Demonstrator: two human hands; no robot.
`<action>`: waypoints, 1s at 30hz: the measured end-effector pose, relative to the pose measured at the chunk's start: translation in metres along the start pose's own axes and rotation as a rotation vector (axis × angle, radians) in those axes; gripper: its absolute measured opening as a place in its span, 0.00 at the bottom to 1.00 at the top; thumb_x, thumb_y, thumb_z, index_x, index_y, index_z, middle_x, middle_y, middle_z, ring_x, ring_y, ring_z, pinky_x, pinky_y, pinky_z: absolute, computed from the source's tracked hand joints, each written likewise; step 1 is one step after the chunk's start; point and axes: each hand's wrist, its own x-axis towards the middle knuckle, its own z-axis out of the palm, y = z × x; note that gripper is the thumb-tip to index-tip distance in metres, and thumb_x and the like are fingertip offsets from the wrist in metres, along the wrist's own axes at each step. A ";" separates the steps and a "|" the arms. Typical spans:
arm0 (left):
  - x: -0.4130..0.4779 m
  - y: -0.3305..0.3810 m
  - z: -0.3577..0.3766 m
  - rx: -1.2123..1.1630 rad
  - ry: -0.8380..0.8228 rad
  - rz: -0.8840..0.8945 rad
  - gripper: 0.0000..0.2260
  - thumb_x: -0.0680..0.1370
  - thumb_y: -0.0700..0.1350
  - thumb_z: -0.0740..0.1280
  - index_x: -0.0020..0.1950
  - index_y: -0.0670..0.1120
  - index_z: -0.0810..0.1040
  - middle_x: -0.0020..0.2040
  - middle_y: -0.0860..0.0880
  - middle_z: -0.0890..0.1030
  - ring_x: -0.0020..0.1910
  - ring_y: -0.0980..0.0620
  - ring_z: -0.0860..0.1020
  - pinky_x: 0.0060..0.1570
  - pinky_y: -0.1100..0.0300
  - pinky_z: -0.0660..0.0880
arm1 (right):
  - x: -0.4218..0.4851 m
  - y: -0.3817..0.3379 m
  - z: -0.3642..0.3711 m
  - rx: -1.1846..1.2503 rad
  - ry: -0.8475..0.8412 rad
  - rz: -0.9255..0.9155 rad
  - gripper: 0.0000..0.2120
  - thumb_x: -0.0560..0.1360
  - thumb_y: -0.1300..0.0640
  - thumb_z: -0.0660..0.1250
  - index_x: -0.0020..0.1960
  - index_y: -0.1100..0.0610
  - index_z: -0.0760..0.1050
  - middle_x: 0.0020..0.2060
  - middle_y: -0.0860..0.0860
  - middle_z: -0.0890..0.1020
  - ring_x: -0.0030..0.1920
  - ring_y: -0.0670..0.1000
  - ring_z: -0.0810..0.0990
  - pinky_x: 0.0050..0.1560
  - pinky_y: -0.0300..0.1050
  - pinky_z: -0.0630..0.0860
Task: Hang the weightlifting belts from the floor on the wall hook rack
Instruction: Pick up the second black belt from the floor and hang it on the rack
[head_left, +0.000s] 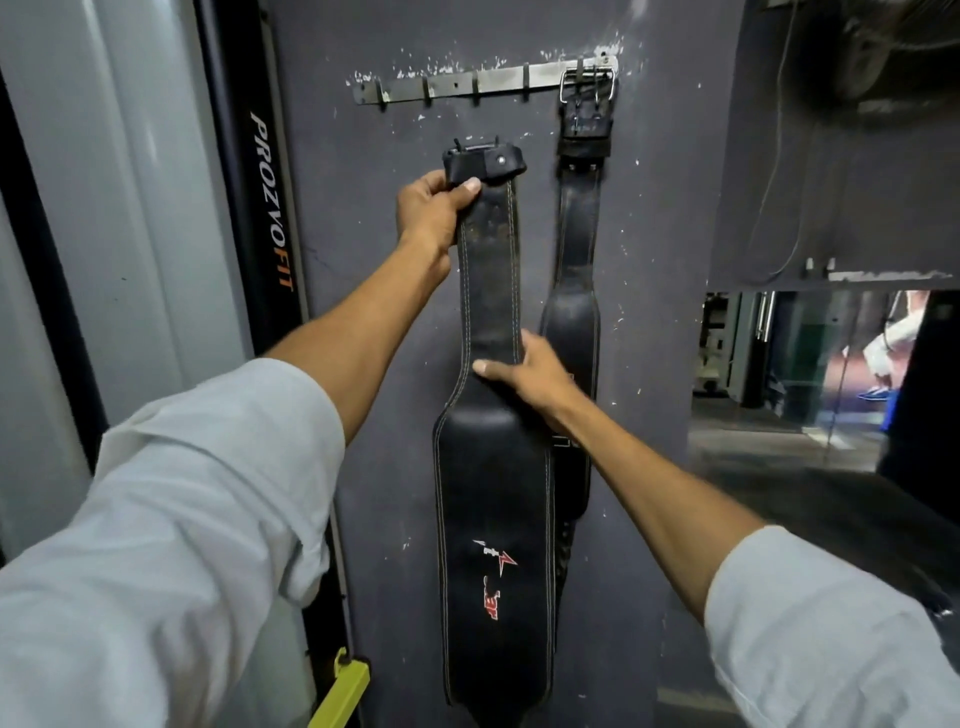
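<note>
The right hand (524, 376) clasps the narrowing middle of a long black stitched leather weightlifting belt (493, 483) held upright, the left hand (431, 208) grips just under its buckle, below the grey metal wall hook rack (467, 85) where a second black belt (574, 260) hangs.

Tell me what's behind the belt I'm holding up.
Behind the held belt is the dark wall and, at its right edge, the lower part of the belt already hanging from the hook rack. That belt's bottom end is covered.
</note>
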 end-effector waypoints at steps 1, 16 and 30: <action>0.002 0.003 0.003 0.003 -0.007 0.012 0.05 0.77 0.35 0.69 0.52 0.42 0.81 0.40 0.48 0.84 0.33 0.56 0.83 0.33 0.61 0.79 | -0.014 0.019 0.002 0.036 0.013 0.023 0.20 0.72 0.62 0.77 0.63 0.59 0.79 0.55 0.55 0.87 0.55 0.53 0.87 0.60 0.51 0.82; 0.015 -0.019 0.034 0.020 -0.034 0.041 0.10 0.78 0.34 0.68 0.59 0.40 0.80 0.47 0.45 0.85 0.43 0.53 0.84 0.47 0.56 0.83 | -0.089 0.167 -0.016 -0.025 0.026 0.362 0.18 0.70 0.65 0.78 0.57 0.51 0.81 0.53 0.49 0.87 0.55 0.50 0.86 0.62 0.57 0.81; 0.024 -0.011 0.057 -0.130 -0.163 -0.012 0.17 0.78 0.28 0.59 0.62 0.45 0.71 0.57 0.46 0.82 0.39 0.52 0.86 0.34 0.57 0.82 | 0.039 0.059 -0.046 0.128 0.168 0.008 0.17 0.73 0.68 0.72 0.58 0.54 0.81 0.55 0.54 0.86 0.60 0.57 0.84 0.61 0.59 0.82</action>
